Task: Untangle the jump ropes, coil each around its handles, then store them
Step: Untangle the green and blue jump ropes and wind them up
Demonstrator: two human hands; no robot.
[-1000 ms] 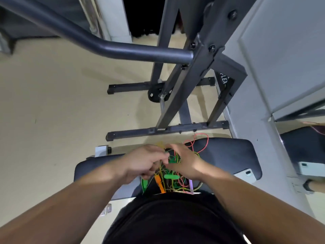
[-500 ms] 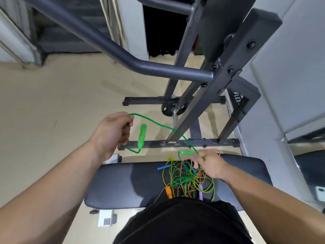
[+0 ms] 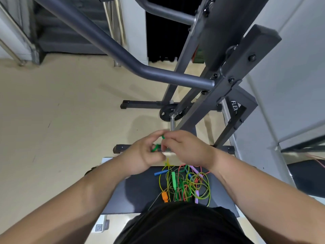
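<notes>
A tangle of thin jump ropes in yellow-green, red and green lies on the black padded bench right in front of me. Among the cords I see a green handle, an orange handle, a blue handle and purple handles. My left hand and my right hand meet above the bench's far edge. Both pinch a green jump rope, of which only short bits show between the fingers.
A dark steel gym rack with a long angled bar rises just beyond my hands, its feet and a weight plate on the beige floor. A grey wall runs along the right. A small white box lies under the bench's left end.
My left hand, which had pulled the green rope and its handle out to the left, has come back to the middle. Both hands now meet on the green rope above the pile.
</notes>
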